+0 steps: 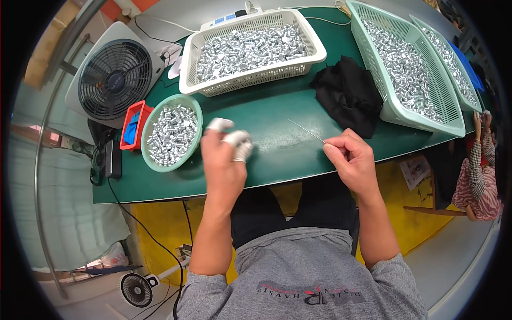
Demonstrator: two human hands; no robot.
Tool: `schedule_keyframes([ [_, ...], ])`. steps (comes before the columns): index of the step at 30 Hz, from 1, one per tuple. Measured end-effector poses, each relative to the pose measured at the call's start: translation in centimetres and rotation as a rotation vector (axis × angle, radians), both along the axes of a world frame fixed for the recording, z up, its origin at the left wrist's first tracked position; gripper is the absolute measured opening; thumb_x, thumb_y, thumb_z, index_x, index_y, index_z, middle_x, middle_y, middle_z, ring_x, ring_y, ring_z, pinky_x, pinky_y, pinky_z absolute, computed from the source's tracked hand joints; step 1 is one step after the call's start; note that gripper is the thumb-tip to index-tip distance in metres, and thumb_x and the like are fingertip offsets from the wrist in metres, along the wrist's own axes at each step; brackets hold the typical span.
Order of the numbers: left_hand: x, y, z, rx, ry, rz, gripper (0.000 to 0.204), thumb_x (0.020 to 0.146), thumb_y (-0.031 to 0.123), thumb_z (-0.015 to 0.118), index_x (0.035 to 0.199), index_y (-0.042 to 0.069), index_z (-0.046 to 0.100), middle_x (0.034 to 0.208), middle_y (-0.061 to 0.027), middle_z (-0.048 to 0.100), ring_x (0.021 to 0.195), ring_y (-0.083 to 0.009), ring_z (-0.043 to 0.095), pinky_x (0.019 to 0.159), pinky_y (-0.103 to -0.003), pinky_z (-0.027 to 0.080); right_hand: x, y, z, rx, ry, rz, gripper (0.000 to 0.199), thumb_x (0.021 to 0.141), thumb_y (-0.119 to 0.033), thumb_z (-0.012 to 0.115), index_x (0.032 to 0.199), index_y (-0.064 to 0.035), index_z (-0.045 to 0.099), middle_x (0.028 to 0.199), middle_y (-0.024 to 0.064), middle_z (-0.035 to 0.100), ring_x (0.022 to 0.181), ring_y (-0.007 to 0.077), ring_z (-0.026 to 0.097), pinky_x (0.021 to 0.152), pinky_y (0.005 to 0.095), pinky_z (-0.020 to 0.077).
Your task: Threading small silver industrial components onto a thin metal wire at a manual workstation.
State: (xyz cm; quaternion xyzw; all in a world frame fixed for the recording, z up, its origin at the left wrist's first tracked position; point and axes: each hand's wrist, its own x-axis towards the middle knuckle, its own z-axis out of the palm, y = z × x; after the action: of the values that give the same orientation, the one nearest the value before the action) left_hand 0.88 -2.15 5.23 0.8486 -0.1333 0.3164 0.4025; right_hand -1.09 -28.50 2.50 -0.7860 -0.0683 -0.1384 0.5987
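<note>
A: what's the right hand (353, 161) doing?
B: pinched on a thin metal rod (305, 129), aimed at 10 o'clock.
A: left hand (223, 161)?
B: blurry, can't tell its grip. green bowl (181, 100) sits at its 10 o'clock.

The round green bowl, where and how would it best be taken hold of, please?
The green bowl seems best taken by its open rim, from the right, beside the left hand: a red box crowds its left. Loose metal parts lie heaped in it, so a level lift looks safer.
</note>
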Motion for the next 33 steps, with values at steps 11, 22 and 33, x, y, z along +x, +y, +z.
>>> schedule_keyframes([
  [11, 0.1, 0.5, -2.0, -0.075, 0.139, -0.193, 0.013, 0.094, 0.002, 0.066, 0.107, 0.000, 0.068, 0.108, -0.0126, 0.066, 0.098, -0.0258, 0.063, 0.087, -0.036, 0.052, -0.5, -0.1, 0.1, -0.019, 0.010, 0.035, 0.003, 0.090, 0.000, 0.071, 0.092, 0.0017, 0.072, 0.078, -0.0028, 0.050, 0.067, 0.0047, 0.042, 0.059, 0.0217, 0.0324],
  [22, 1.5, 1.4, -1.4, -1.383, 0.681, -0.664, 0.024, 0.104, 0.014, 0.058, 0.125, 0.005, 0.063, 0.105, -0.0080, 0.066, 0.089, -0.0171, 0.060, 0.080, -0.033, 0.053, -0.7, 0.1, -0.3, 0.005, -0.009, 0.034, 0.004, 0.090, 0.002, 0.071, 0.094, 0.0017, 0.072, 0.079, -0.0025, 0.050, 0.068, 0.0043, 0.041, 0.059, 0.0212, 0.0317],
  [33, 3.3, 0.4, -2.1, -1.494, 0.798, -0.630, 0.025, 0.103, 0.020, 0.061, 0.123, 0.005, 0.063, 0.107, -0.0087, 0.069, 0.087, -0.0172, 0.064, 0.076, -0.033, 0.054, -0.6, -0.1, -0.3, 0.002, -0.010, 0.028, 0.005, 0.090, 0.002, 0.071, 0.095, 0.0016, 0.072, 0.080, -0.0026, 0.050, 0.067, 0.0040, 0.041, 0.059, 0.0206, 0.0316],
])
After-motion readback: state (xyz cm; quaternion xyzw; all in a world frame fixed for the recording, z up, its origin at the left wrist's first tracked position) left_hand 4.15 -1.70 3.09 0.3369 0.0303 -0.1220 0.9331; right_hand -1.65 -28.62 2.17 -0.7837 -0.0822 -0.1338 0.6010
